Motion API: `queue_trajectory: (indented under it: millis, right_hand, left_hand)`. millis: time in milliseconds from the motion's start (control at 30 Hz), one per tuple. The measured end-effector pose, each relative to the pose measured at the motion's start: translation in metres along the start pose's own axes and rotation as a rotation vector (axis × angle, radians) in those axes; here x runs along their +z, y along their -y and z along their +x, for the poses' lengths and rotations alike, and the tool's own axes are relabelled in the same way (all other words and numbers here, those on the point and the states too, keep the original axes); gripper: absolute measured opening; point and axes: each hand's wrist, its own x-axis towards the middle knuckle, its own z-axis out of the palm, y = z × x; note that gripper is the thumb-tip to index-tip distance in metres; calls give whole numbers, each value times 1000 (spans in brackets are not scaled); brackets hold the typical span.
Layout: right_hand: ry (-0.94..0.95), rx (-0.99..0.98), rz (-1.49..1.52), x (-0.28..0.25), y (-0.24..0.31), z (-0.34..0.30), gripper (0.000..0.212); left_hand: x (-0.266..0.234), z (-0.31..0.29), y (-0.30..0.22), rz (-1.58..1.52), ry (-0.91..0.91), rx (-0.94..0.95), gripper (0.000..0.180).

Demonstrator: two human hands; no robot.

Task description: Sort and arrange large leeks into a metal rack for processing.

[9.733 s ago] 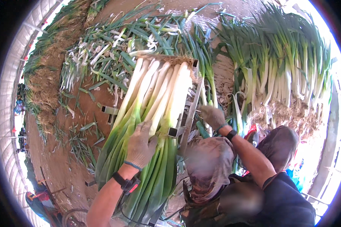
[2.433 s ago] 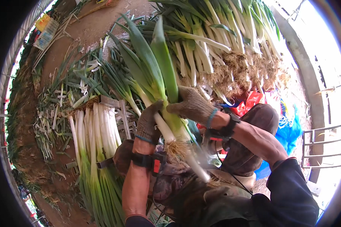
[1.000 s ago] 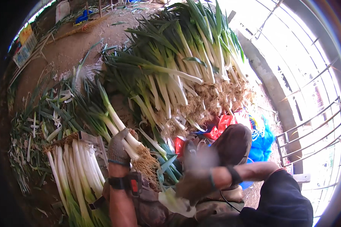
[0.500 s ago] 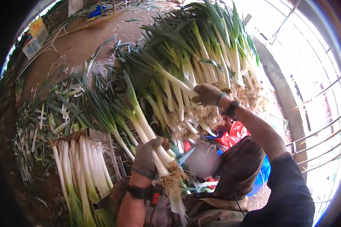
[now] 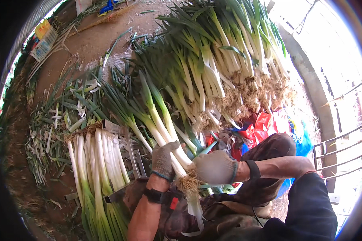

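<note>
Right hand (image 5: 215, 166) has dropped from the heap (image 5: 229, 60) to the leeks' roots (image 5: 188, 184), its grip unclear; left hand (image 5: 164, 159) clasps the leeks (image 5: 161, 127), slanting up-left.

In the middle of the frame, a few leeks (image 5: 160, 127) lie slanting in the left hand (image 5: 163, 160), with their roots down low and the right hand (image 5: 216, 166) right next to those roots. To the left, at the lower left of the frame, a row of leeks (image 5: 100, 156) lies in a metal stand (image 5: 132, 152), with leaf scraps (image 5: 54, 120) on the ground above and beside it. A big pile of leeks (image 5: 217, 60) fills the upper middle, between the scraps and a low wall (image 5: 309, 72) on the right, and plastic bags (image 5: 265, 129) sit just below the pile, behind the person's knee (image 5: 275, 150).
</note>
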Motion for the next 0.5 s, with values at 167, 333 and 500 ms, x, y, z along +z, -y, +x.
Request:
queue_trajectory:
  millis: [167,333,500]
  right_hand:
    - [35,-100,62,6,-11,-29,21]
    - [121,-604,831,85,11,-106,18]
    - [213,-437,35,85,-30,-144,28]
  left_hand:
    - [12,-28,-3,27,1,-38,44]
    - [8,-44,23,13,-4,-56,41]
    - [19,-88,39,193,108,13,51]
